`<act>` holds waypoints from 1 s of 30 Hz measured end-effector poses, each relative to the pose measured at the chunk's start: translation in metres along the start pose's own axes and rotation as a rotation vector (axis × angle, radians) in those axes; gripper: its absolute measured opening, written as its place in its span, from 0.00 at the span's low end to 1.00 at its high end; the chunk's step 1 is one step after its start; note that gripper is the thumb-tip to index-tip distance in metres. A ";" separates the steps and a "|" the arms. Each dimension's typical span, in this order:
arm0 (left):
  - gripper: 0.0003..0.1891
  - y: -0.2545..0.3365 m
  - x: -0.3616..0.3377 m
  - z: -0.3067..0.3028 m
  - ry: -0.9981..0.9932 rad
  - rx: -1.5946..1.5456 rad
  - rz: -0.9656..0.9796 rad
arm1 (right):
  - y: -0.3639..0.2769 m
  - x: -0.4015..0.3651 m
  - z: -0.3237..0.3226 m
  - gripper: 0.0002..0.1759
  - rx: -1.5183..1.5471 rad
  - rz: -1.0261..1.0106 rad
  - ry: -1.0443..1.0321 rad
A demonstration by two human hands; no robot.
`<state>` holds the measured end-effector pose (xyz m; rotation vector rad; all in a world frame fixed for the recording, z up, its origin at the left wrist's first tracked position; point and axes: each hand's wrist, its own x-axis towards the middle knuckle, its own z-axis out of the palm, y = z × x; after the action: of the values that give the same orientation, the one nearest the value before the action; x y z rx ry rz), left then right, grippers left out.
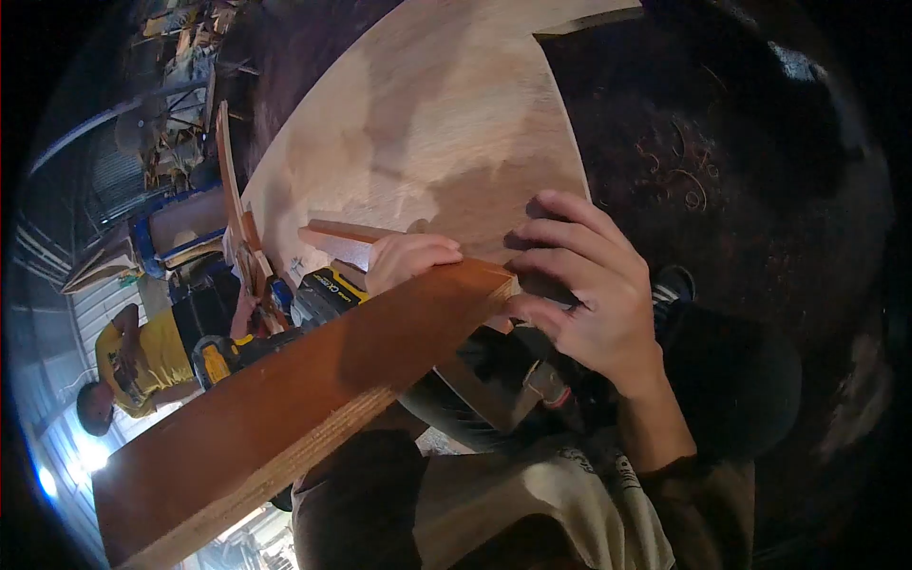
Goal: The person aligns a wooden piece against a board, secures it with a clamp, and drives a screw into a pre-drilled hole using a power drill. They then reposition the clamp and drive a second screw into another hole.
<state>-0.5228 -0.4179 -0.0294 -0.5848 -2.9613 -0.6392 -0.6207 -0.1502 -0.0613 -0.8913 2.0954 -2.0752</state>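
A long reddish-brown wooden board point(304, 370) with a pale layered edge slants from the lower left up to the middle. My left hand point(408, 260) is closed over its far edge, near the upper end; the thumb is hidden behind the board. My right hand point(594, 285) is at that same end, fingers apart and curved, with the thumb close to or touching the corner. Just behind the board, by my left hand, is a yellow-and-black power tool or battery point(331, 293). Another narrow brown wood strip point(351, 231) lies beyond my left hand.
A large pale plywood sheet point(427, 114) with a curved edge and a cut-out lies ahead. A person in a yellow shirt point(152, 361) is at the left, near a blue-framed container point(185, 228). Wood shavings point(689, 171) lie on the dark surface at right. My shoe point(673, 285) shows below.
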 end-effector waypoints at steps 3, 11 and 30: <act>0.22 0.005 0.002 -0.004 -0.026 0.013 -0.037 | -0.001 -0.001 0.000 0.23 0.008 0.040 0.004; 0.20 0.010 0.001 0.004 0.005 -0.029 -0.114 | -0.005 -0.002 -0.007 0.19 -0.018 0.039 -0.064; 0.20 0.226 -0.056 0.131 1.041 -1.052 -0.888 | -0.004 -0.223 -0.052 0.21 0.300 0.819 -0.717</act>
<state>-0.3830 -0.1938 -0.0694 0.8903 -1.5727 -1.8057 -0.4564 -0.0062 -0.1309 -0.4828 1.3688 -1.3098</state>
